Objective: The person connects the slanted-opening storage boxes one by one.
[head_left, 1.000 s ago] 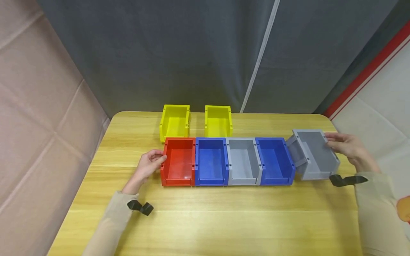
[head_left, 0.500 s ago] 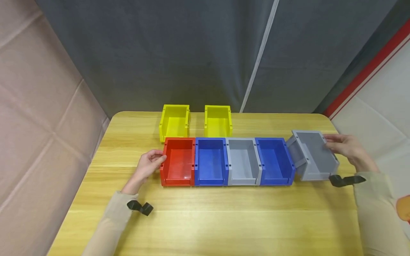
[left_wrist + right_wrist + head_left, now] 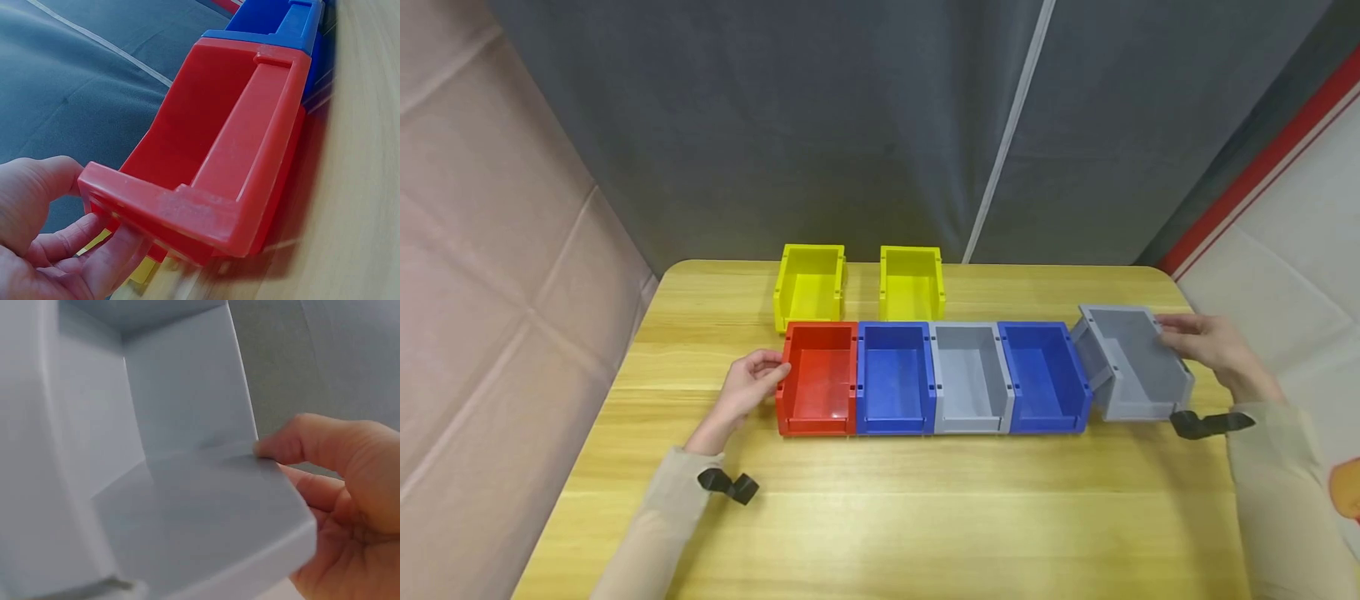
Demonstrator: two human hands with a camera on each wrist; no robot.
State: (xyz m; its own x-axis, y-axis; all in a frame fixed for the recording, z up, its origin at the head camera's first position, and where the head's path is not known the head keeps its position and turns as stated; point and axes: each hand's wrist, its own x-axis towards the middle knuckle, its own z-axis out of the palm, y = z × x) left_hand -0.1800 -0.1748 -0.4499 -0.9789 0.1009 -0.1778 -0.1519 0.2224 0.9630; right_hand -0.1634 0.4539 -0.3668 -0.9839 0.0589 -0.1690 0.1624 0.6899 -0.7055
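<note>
In the head view, a row of open-fronted plastic storage bins starts at the left with a red bin (image 3: 820, 379). Beside it stand a blue bin (image 3: 895, 379), a grey bin (image 3: 972, 379) and a second blue bin (image 3: 1043, 375). My left hand (image 3: 747, 387) pinches the red bin's left wall, thumb at the rim and fingers outside, as the left wrist view shows. At the row's right end, my right hand (image 3: 1213, 348) grips the right wall of another grey bin (image 3: 1138, 358). That bin is tilted and raised, its left side against or close to the second blue bin.
Behind the row, two yellow bins (image 3: 808, 287) stand apart from each other near the back edge of the wooden table (image 3: 925, 517). A dark grey curtain (image 3: 775, 125) hangs behind the table. Pale fabric walls flank both sides.
The grey bin in my right hand has shifted very slightly left and its tilt has changed a little. My left hand and the other bins have stayed in place.
</note>
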